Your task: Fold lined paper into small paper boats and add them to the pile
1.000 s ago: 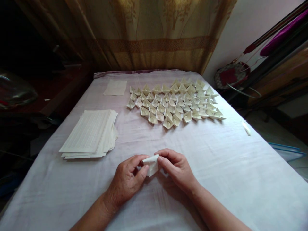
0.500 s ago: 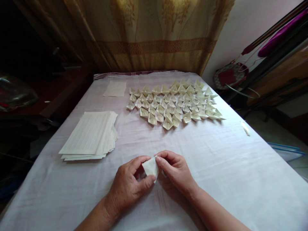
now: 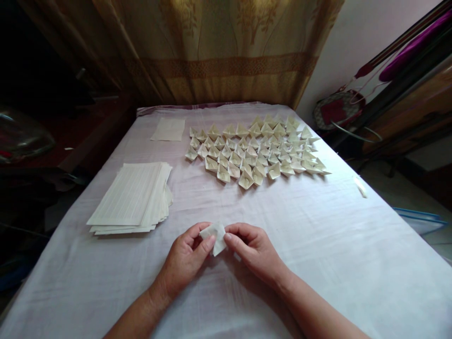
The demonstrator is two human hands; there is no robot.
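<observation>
A small folded piece of pale paper [image 3: 218,232] is held between my two hands, low in the middle of the view. My left hand [image 3: 190,249] pinches its left side, with the thumb laid across the front. At its right edge, the thumb and fingertips of my right hand [image 3: 252,247] grip the paper. Beyond the hands, several folded paper boats [image 3: 246,179] stand in close rows on the cloth. The fingers behind the folded paper are partly hidden.
A stack of lined paper sheets [image 3: 123,195] lies on the left of the cloth-covered table [image 3: 310,235]. One square sheet [image 3: 168,129] rests near the far left corner. A small whitish strip [image 3: 360,187] lies by the right edge. A curtain [image 3: 226,70] hangs behind the table.
The folded paper has turned and shifted slightly left, now showing a different shape. My left thumb has moved up and left over it, while my right hand keeps its pinch at the right edge.
</observation>
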